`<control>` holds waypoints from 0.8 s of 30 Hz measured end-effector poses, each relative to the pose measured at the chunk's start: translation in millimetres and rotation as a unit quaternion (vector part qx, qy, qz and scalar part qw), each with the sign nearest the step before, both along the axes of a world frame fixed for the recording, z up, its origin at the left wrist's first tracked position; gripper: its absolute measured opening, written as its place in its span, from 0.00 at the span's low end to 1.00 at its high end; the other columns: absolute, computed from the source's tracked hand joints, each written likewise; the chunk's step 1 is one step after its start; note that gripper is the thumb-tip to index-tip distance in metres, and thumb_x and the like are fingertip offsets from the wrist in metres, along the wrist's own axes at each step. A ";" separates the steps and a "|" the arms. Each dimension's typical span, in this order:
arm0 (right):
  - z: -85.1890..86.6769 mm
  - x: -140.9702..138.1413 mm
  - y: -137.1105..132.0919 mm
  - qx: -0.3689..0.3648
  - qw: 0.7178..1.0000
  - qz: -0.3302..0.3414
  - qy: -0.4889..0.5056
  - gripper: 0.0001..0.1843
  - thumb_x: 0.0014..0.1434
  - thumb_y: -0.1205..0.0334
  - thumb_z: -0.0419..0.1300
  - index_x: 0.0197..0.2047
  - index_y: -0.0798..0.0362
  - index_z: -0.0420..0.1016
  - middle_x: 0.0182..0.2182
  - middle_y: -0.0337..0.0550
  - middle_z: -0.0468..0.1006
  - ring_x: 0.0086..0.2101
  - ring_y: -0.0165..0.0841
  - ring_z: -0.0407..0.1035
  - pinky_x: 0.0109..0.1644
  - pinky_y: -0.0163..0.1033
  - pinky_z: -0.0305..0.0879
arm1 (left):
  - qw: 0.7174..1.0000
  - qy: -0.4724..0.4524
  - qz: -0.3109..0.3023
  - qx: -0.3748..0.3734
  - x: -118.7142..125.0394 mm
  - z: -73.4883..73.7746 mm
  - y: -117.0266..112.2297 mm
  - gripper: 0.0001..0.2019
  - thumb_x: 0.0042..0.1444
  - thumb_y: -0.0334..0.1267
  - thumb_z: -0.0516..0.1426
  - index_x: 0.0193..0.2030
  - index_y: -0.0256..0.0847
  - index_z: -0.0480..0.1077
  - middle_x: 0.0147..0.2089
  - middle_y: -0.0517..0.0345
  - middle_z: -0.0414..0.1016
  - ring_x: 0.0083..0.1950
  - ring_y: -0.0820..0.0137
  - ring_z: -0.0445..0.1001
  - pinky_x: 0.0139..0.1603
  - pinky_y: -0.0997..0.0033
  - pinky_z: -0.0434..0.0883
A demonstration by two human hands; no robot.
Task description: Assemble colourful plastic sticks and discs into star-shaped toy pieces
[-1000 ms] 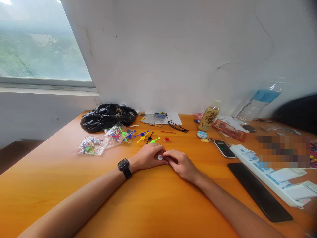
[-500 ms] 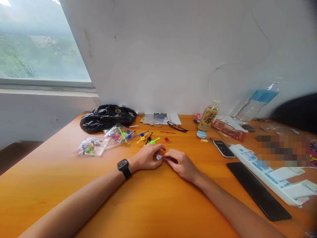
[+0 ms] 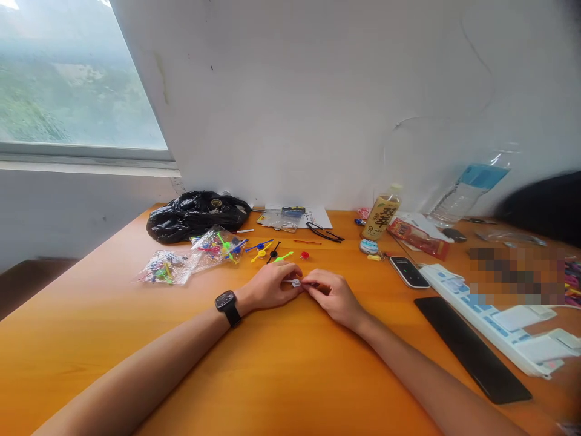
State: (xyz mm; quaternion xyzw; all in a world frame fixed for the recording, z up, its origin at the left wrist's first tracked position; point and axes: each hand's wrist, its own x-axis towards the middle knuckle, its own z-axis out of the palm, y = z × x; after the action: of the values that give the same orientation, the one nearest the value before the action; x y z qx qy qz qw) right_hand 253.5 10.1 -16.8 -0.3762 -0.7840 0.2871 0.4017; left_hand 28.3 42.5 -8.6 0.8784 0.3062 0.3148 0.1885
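My left hand [image 3: 271, 286] and my right hand [image 3: 330, 293] meet at the middle of the orange table [image 3: 281, 369], fingertips together. Between them they pinch a small white round piece [image 3: 295, 282] with a thin stick. The left wrist wears a black watch [image 3: 227, 306]. Just beyond the hands lie loose coloured stick pieces [image 3: 271, 251], blue, yellow, black, green and red. Two clear bags of such pieces [image 3: 195, 257] lie to the left of them.
A black plastic bag [image 3: 196, 213] sits at the back left. Glasses [image 3: 324, 232], a drink bottle [image 3: 382, 214], a phone [image 3: 410, 271], a white power strip [image 3: 494, 320] and a black flat slab [image 3: 472, 349] lie to the right. A wall stands behind the table.
Both hands have shifted slightly away from me, and the white piece between the fingertips has risen a little with them. Nothing else has moved.
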 end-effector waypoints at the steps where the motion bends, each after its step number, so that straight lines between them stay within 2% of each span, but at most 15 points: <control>1: -0.4 0.3 0.5 -0.004 1.000 0.002 -0.007 0.09 0.70 0.62 0.61 0.45 0.46 0.84 0.42 0.45 0.84 0.42 0.38 0.77 0.49 0.43 0.73 | 1.000 0.001 0.001 0.000 0.0 -0.6 0.4 0.06 0.61 0.39 0.63 0.44 0.43 0.73 0.39 0.58 0.79 0.39 0.67 0.76 0.39 0.66 0.72; 6: 0.5 3.0 3.0 0.008 1.000 0.006 -0.027 0.10 0.69 0.64 0.61 0.44 0.46 0.85 0.40 0.44 0.84 0.42 0.38 0.76 0.50 0.44 0.71 | 1.000 -0.002 -0.001 0.001 -1.0 0.6 -0.8 0.07 0.61 0.41 0.64 0.42 0.43 0.73 0.39 0.58 0.79 0.38 0.67 0.76 0.38 0.66 0.72; 13: 0.8 5.0 4.6 0.008 0.999 0.010 -0.031 0.11 0.67 0.68 0.59 0.41 0.48 0.84 0.39 0.45 0.82 0.42 0.38 0.76 0.49 0.43 0.71 | 1.000 0.002 -0.006 0.002 -3.8 6.5 -2.2 0.03 0.62 0.37 0.61 0.37 0.42 0.75 0.34 0.56 0.78 0.37 0.65 0.77 0.40 0.67 0.72; 19: 0.7 4.3 4.0 0.005 1.000 0.009 -0.027 0.11 0.66 0.69 0.60 0.39 0.48 0.84 0.38 0.44 0.82 0.40 0.38 0.76 0.48 0.43 0.71 | 0.997 -0.023 -0.026 -0.070 -2.9 7.4 2.8 0.07 0.62 0.38 0.62 0.34 0.40 0.75 0.35 0.56 0.80 0.35 0.69 0.76 0.37 0.71 0.71; 24: -0.5 4.2 4.6 0.011 1.000 0.008 -0.028 0.11 0.66 0.68 0.60 0.39 0.48 0.84 0.38 0.45 0.82 0.41 0.38 0.76 0.48 0.43 0.72 | 0.995 -0.035 -0.027 -0.090 -1.7 7.6 4.1 0.08 0.61 0.39 0.63 0.32 0.39 0.75 0.33 0.56 0.80 0.34 0.69 0.75 0.37 0.70 0.71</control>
State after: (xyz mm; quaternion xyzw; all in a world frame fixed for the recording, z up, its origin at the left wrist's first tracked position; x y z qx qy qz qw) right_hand 257.7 14.7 -17.2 -0.3732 -0.8012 0.2714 0.3809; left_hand 26.5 46.6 -0.9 0.8543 0.3024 0.3116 0.2856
